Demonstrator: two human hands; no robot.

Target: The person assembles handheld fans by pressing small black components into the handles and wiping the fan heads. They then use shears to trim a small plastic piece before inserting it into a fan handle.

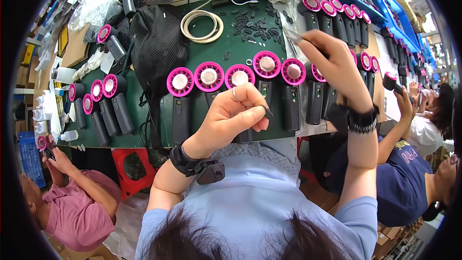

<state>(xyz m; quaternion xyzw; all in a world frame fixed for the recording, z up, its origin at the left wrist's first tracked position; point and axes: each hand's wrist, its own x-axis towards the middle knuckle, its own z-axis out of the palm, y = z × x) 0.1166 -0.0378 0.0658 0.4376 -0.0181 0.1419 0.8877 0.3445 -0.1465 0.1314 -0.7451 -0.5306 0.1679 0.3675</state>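
Note:
My left hand [236, 115] pinches a small black part [267, 110] between thumb and forefinger, in front of a row of hair dryers. Raised at the right, my right hand [334, 60] is closed on a pair of thin metal tweezers [292, 35] pointing left. The dryers have pink ring heads and dark grey handles. One dryer [180, 106] lies at the row's left end; another [291, 91] lies right of my left hand. The handle of the dryer [239, 76] behind my left hand is mostly hidden. Small black parts [255, 28] are scattered beyond the row.
A coiled pale cable [217, 31] and a black mesh bag [159, 36] lie on the green table [216, 57]. More dryers [113, 103] stand at the left, others [337, 17] at the back right by a blue bin [356, 5]. Co-workers sit at both sides; a red stool [127, 168] is left.

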